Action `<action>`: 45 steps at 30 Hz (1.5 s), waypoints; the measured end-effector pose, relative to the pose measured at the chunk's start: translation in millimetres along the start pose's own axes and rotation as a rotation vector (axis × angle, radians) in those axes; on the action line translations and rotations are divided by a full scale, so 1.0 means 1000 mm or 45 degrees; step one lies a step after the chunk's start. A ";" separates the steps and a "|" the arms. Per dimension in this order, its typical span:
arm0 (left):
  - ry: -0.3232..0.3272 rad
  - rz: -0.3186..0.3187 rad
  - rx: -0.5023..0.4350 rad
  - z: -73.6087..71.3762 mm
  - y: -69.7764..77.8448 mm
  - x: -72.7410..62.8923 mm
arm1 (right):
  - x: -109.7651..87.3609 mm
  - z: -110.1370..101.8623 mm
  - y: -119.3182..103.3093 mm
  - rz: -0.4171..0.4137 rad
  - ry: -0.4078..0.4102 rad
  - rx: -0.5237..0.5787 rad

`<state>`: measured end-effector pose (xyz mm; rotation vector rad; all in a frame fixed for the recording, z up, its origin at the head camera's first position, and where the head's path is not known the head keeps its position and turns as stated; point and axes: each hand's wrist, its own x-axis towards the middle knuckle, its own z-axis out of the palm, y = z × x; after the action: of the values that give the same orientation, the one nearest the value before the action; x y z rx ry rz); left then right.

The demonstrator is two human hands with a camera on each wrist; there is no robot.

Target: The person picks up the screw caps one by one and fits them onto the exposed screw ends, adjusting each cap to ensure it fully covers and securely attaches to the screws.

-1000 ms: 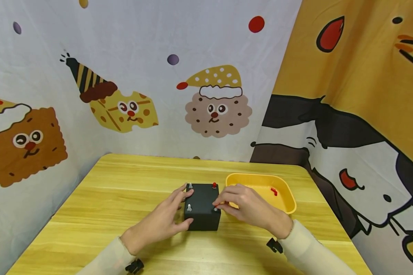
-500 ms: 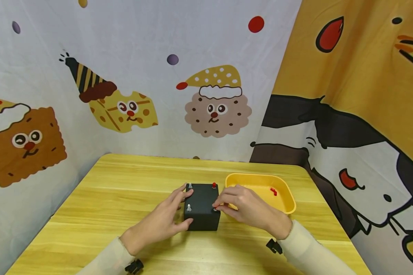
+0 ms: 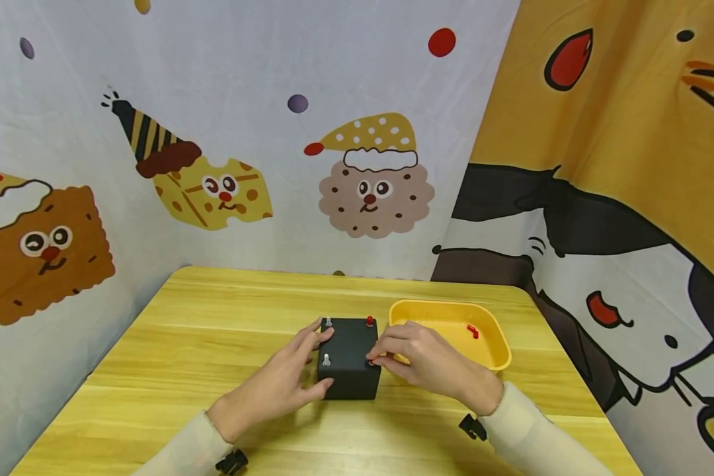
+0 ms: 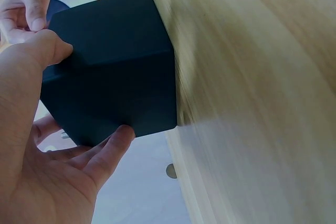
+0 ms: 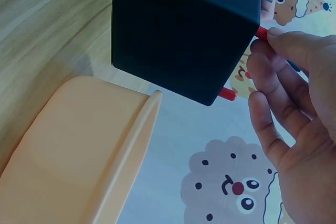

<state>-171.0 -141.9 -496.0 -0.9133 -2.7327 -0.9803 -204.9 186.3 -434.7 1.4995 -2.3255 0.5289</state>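
Note:
A black box [image 3: 350, 344] stands on the table with small posts at its top corners. My left hand [image 3: 282, 380] grips it from the left, thumb on the near side and fingers round the far left corner. At the near right corner my right hand [image 3: 419, 350] pinches a red cap [image 5: 261, 32] on the post between thumb and index finger. A second red cap [image 5: 227, 94] sits on the far right post. Bare silver are the far left post [image 3: 328, 322] and the near left post [image 3: 326, 360].
A yellow tray [image 3: 446, 303] stands right of the box, with a few small red pieces [image 3: 473, 331] inside. Behind the wooden table [image 3: 244, 304] hangs a cartoon-printed curtain [image 3: 232, 79].
The red cap in my right hand has come down slightly over the near right post, covering silver that showed before. My left hand and the box have stayed nearly still.

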 end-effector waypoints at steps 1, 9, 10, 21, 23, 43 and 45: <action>0.001 0.001 -0.004 0.000 0.000 0.000 | 0.000 0.000 0.000 0.003 -0.003 0.001; -0.012 0.004 -0.065 0.000 0.000 0.001 | 0.000 -0.002 -0.003 0.057 -0.024 0.023; -0.013 0.002 -0.068 0.000 0.001 0.001 | 0.001 -0.002 -0.003 0.066 -0.026 0.030; -0.006 -0.016 -0.009 0.000 0.001 0.000 | 0.002 -0.002 -0.008 0.186 -0.068 0.127; -0.004 -0.014 -0.012 0.000 0.001 0.000 | 0.003 -0.002 -0.009 0.193 -0.078 0.123; -0.005 0.000 0.004 0.000 0.000 0.000 | -0.002 -0.001 -0.010 0.187 -0.118 0.036; -0.006 -0.002 0.012 0.000 0.000 0.001 | -0.002 -0.001 -0.010 0.191 -0.119 0.031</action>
<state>-171.3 -141.4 -495.7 -0.9133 -2.7402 -0.9663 -194.6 184.9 -433.6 1.3950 -2.5267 0.5378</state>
